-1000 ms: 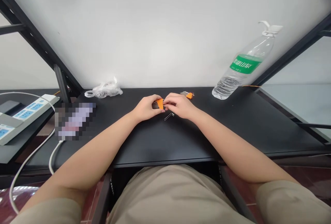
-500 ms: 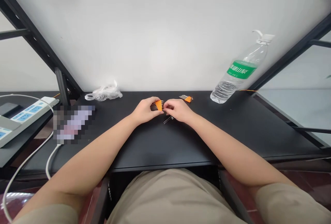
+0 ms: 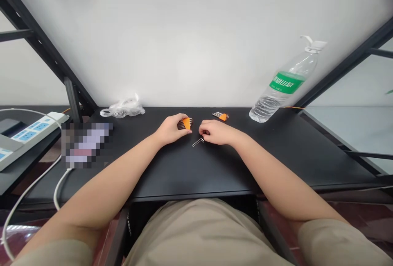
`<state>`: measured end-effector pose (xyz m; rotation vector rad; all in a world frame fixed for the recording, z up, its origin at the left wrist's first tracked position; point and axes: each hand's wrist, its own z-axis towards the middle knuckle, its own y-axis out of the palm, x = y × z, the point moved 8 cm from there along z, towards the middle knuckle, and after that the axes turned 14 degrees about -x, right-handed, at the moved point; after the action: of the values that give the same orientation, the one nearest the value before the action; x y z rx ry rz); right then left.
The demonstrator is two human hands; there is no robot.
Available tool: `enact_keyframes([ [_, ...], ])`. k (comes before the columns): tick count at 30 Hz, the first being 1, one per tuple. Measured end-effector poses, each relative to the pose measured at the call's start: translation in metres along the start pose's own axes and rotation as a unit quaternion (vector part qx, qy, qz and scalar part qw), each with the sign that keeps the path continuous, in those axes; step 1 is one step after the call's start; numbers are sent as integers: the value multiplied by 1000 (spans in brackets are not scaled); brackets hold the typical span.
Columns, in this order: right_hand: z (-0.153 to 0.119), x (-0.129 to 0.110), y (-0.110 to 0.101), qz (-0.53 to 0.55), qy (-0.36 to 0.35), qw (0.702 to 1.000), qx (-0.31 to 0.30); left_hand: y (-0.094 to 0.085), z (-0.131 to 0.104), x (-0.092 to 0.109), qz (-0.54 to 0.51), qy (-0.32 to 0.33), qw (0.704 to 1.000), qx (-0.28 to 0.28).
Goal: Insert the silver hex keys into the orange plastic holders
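Between thumb and fingers, my left hand [image 3: 172, 130] grips an orange hex key holder [image 3: 186, 123] with several metal keys in it. To its right, my right hand [image 3: 216, 131] is closed, fingertips pressed together just above the table; whatever it pinches, if anything, is hidden. Loose L-shaped hex keys [image 3: 197, 142] lie on the black table below the right fingertips. A second orange hex key set [image 3: 221, 116] rests behind my right hand, near the wall.
A large water bottle [image 3: 287, 81] with a green label stands at the back right. At the back left lies a crumpled plastic bag [image 3: 123, 107]. A blurred phone-like object [image 3: 89, 145] with a white cable and a power strip [image 3: 33, 130] are on the left.
My right hand has drawn away from the orange holder, a little to the right and down toward the loose keys. My left hand keeps its hold, nearly still.
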<state>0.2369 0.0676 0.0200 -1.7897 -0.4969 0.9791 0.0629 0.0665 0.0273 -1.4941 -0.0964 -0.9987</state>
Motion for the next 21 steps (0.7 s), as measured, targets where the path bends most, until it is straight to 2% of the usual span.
enact_keyframes([
  [5, 0, -6, 6, 10, -19, 999, -38, 1, 0, -3, -8, -4, 1000, -6],
  [11, -1, 10, 12, -15, 77, 996, -51, 3, 1, -1, -9, 7, 1000, -13],
  [13, 0, 10, 9, -17, 83, 996, -32, 3, 1, 0, -10, 7, 1000, -17],
  [16, -1, 6, -4, -11, 75, 996, 38, 1, 0, 1, -9, -3, 1000, -16],
  [18, -1, 0, -12, -3, 50, 996, 80, 1, -1, 2, -9, -5, 1000, -14],
  [21, -2, -9, -16, 0, 6, 994, 111, 1, -1, 4, -10, 1, 1000, -14],
])
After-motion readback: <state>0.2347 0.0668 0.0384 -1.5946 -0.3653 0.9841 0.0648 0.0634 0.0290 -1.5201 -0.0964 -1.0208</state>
